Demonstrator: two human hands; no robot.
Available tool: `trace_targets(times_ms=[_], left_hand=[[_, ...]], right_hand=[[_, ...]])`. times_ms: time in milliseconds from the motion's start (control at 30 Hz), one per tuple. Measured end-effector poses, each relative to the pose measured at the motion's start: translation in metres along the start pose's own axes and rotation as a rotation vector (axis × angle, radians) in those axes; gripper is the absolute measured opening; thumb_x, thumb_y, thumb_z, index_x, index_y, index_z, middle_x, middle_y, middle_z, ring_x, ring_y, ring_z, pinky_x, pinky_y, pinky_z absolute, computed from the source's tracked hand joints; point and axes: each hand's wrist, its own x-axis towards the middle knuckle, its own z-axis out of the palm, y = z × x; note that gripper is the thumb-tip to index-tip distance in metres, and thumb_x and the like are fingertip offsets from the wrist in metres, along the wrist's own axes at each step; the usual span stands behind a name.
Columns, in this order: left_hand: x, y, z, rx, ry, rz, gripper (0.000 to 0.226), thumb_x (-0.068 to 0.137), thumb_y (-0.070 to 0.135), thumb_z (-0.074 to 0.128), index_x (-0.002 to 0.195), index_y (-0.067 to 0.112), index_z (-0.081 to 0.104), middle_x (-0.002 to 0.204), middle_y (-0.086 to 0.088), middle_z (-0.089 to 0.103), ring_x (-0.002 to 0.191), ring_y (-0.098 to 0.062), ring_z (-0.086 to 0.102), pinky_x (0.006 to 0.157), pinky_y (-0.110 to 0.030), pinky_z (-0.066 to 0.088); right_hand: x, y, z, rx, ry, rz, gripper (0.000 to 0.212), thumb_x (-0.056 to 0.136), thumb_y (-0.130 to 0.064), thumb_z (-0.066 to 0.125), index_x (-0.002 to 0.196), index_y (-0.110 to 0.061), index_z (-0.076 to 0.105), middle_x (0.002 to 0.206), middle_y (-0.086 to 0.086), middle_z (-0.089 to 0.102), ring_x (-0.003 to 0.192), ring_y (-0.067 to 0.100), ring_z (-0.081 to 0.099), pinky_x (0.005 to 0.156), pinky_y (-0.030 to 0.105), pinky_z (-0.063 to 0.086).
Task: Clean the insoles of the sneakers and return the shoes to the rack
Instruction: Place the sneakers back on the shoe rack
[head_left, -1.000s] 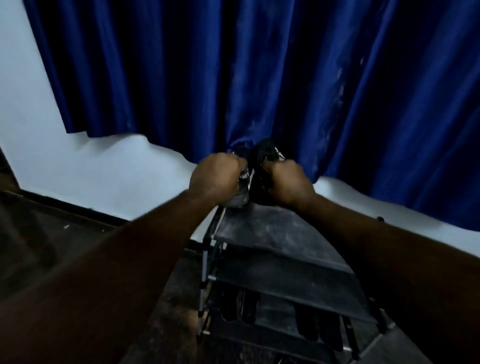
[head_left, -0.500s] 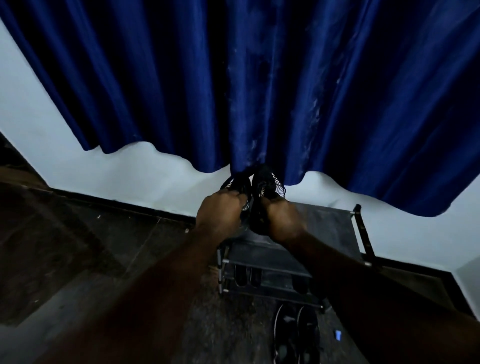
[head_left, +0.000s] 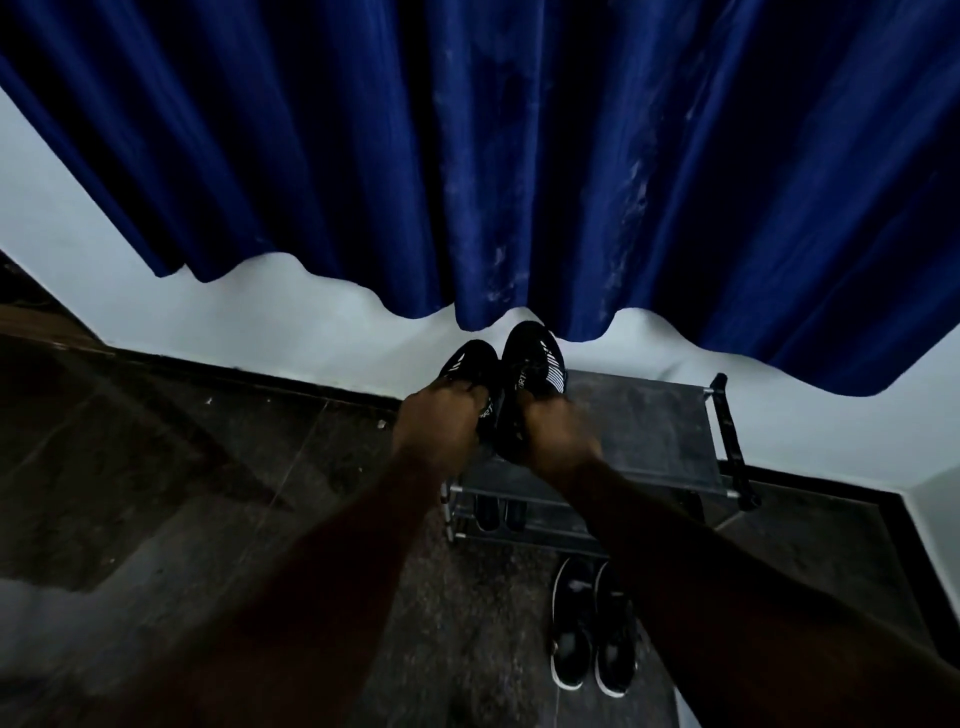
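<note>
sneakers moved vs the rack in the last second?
Yes, likely. The camera shifted too, but against the rack the sneakers went from the top shelf's back-left corner toward its front-left edge.

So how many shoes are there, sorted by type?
Black printed sneakers, held: 2
White-soled black shoes, on floor: 2
Dark shoes inside the rack, visible: 2
Total: 6
</note>
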Motion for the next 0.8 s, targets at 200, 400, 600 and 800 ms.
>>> trace_targets(times_ms=[200, 400, 600, 800], left_hand=[[0.021, -0.007, 0.035, 0.003, -0.121, -0.026, 0.037, 0.071, 0.029, 0.079, 0.106, 0.019, 0.071, 0.106, -0.007, 0.071, 0.099, -0.034, 0.068, 0.066, -0.041, 0.057], [0.055, -0.016, 0.085, 0.028, -0.102, 0.032, 0.035, 0.072, 0.015, 0.073, 0.106, 0.021, 0.072, 0.104, -0.005, 0.07, 0.095, -0.035, 0.068, 0.064, -0.041, 0.057], [0.07, -0.031, 0.145, -0.019, -0.074, 0.077, 0.031, 0.069, 0.019, 0.056, 0.095, 0.02, 0.073, 0.091, -0.004, 0.07, 0.087, -0.036, 0.068, 0.056, -0.04, 0.057], [0.063, -0.038, 0.178, -0.044, -0.063, 0.121, 0.025, 0.073, 0.021, 0.056, 0.093, 0.022, 0.073, 0.087, 0.0, 0.068, 0.09, -0.033, 0.065, 0.058, -0.037, 0.056]], right_hand=[[0.014, 0.018, 0.037, 0.015, -0.095, 0.043, 0.065, 0.077, -0.051, 0.079, 0.13, -0.02, 0.057, 0.114, 0.017, 0.068, 0.096, 0.036, 0.07, 0.076, 0.04, 0.059], [0.037, 0.028, 0.079, 0.013, -0.06, 0.074, 0.066, 0.076, -0.054, 0.079, 0.129, -0.021, 0.057, 0.123, 0.015, 0.063, 0.099, 0.037, 0.068, 0.079, 0.04, 0.059], [0.051, 0.036, 0.114, -0.017, -0.021, 0.07, 0.066, 0.072, -0.046, 0.086, 0.125, -0.019, 0.058, 0.115, 0.017, 0.064, 0.09, 0.041, 0.068, 0.068, 0.041, 0.057], [0.051, 0.039, 0.137, -0.061, -0.016, 0.091, 0.052, 0.066, -0.04, 0.09, 0.105, -0.018, 0.062, 0.096, 0.012, 0.069, 0.08, 0.037, 0.068, 0.056, 0.035, 0.053]])
